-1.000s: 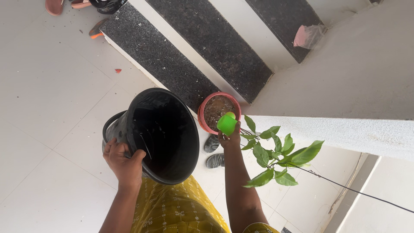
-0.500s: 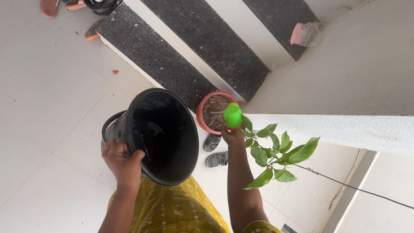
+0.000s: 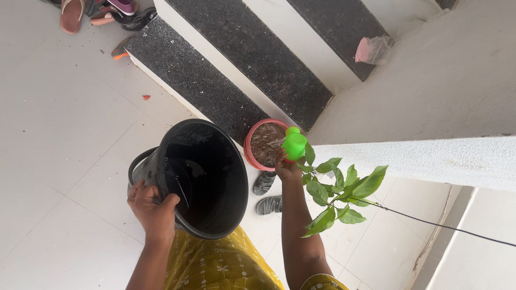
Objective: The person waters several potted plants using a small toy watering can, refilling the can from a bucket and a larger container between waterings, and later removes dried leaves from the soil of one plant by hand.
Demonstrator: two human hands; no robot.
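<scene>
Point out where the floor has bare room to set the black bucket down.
Bare white floor lies left of the black bucket, between the lowest stair step and the left hand. It is crowded around the red plant pot, where the right hand tips a green cup above sandals.

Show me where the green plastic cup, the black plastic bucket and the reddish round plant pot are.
Green plastic cup [image 3: 294, 145], head view, ribbed side wall.
Black plastic bucket [image 3: 207, 177], head view, dark inner wall.
Reddish round plant pot [image 3: 249, 146], head view, left rim.

Bucket [image 3: 201, 177] interior dark, contents indiscernible. Sandals [image 3: 72, 13] cropped by top edge. Right hand [image 3: 287, 169] partly hidden behind leaves [image 3: 344, 188].
</scene>
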